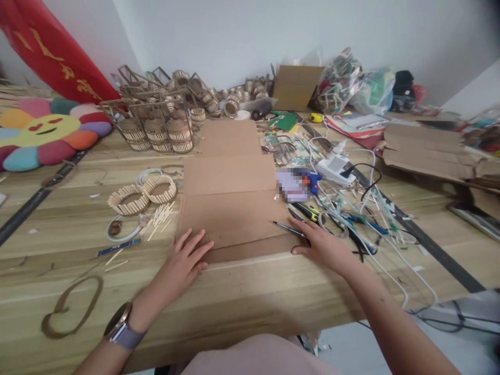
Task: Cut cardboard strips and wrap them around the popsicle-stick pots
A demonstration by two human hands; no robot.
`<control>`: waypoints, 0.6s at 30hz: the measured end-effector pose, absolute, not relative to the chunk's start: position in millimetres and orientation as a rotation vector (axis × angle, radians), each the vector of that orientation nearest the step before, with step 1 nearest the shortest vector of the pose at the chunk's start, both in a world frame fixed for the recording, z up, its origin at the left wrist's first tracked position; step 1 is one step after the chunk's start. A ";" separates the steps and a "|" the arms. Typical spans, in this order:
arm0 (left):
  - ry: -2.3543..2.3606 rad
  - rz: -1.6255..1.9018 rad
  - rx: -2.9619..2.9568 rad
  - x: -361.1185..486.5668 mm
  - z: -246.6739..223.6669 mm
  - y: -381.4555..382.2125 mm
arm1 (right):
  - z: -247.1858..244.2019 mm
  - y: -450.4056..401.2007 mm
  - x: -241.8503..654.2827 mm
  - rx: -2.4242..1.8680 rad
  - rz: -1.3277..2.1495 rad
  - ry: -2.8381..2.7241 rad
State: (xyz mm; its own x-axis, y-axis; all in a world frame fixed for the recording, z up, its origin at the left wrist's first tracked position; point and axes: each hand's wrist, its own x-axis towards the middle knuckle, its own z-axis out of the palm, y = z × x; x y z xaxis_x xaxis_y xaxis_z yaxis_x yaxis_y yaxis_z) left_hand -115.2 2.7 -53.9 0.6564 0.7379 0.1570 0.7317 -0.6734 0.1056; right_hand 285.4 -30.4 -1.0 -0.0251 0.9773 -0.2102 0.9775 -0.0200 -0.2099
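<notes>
A flattened piece of brown cardboard (230, 213) with fold lines lies on the wooden table in front of me. My left hand (190, 255) rests on its near left corner, fingers spread and flat. At the near right corner is my right hand (318, 242), with a dark, slim pen (287, 227) between thumb and fingers. The pen's tip points left over the cardboard; its back end is hidden under the hand. Just beyond that hand lies a yellow-and-black utility knife (308, 211).
Left of the cardboard are two rings of wooden sticks (160, 189), loose sticks and a blue marker-like tube (118, 247). Small stick baskets (156, 133) stand behind. To the right are a blue glue gun (312, 181), a white power strip (336, 169) and tangled cables.
</notes>
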 end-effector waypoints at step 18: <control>1.199 0.334 2.911 -106.1 -41.2 7.5 | 1.6 -34.3 294.9 2.143 -0.634 2.295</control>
